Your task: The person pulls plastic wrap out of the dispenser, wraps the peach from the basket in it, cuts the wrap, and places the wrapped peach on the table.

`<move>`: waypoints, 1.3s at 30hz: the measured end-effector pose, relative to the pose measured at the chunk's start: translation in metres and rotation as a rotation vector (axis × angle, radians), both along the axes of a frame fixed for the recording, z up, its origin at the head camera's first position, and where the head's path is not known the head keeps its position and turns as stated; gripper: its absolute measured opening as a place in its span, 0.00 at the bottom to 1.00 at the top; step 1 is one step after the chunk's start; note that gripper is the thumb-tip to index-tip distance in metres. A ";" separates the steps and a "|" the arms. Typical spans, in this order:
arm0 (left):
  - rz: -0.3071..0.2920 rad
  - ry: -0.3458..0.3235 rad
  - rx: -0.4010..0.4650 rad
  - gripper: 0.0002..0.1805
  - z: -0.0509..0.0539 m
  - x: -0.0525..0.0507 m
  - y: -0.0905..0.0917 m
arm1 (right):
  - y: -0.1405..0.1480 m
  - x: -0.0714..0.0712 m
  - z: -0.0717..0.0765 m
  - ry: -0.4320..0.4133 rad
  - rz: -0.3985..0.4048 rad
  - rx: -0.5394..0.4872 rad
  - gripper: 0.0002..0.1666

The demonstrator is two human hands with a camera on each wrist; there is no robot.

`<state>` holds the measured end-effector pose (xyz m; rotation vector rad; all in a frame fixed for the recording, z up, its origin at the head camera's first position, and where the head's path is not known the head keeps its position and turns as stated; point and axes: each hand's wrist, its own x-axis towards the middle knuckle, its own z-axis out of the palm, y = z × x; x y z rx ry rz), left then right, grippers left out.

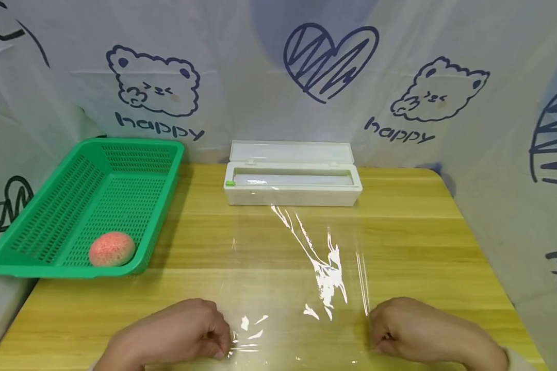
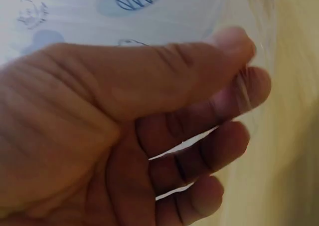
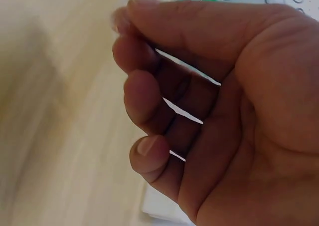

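Observation:
A sheet of clear plastic film [image 1: 297, 278] stretches from a white dispenser box [image 1: 292, 197], its lid raised, toward the front of the table. My left hand [image 1: 176, 332] pinches the film's left corner between thumb and forefinger; in the left wrist view the film [image 2: 243, 94] shows at the fingertips of that hand [image 2: 149, 111]. At the film's right edge, my right hand [image 1: 418, 330] pinches the other corner. The right wrist view shows thumb and forefinger of this hand [image 3: 214, 86] together, the other fingers curled.
On the left stands a green basket [image 1: 162, 216] with a speckled pink, rounded object [image 1: 112, 249] near its front. Behind the wooden table [image 1: 422, 247] hangs a white cloth [image 1: 255, 113] with drawn bears and hearts. A small green piece [image 1: 230, 183] sits on the box's left end.

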<state>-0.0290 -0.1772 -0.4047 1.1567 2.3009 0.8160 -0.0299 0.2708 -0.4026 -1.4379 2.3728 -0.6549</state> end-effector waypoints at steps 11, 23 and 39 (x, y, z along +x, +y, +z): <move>-0.013 -0.191 -0.066 0.09 -0.027 -0.004 0.009 | -0.004 -0.006 -0.024 -0.114 -0.040 0.101 0.15; 0.029 -0.238 -0.146 0.11 -0.032 -0.006 0.018 | -0.011 -0.006 -0.029 -0.238 -0.177 0.190 0.32; 0.047 -0.309 -0.177 0.12 -0.034 -0.005 0.018 | -0.025 0.005 -0.038 -0.064 -0.242 0.232 0.23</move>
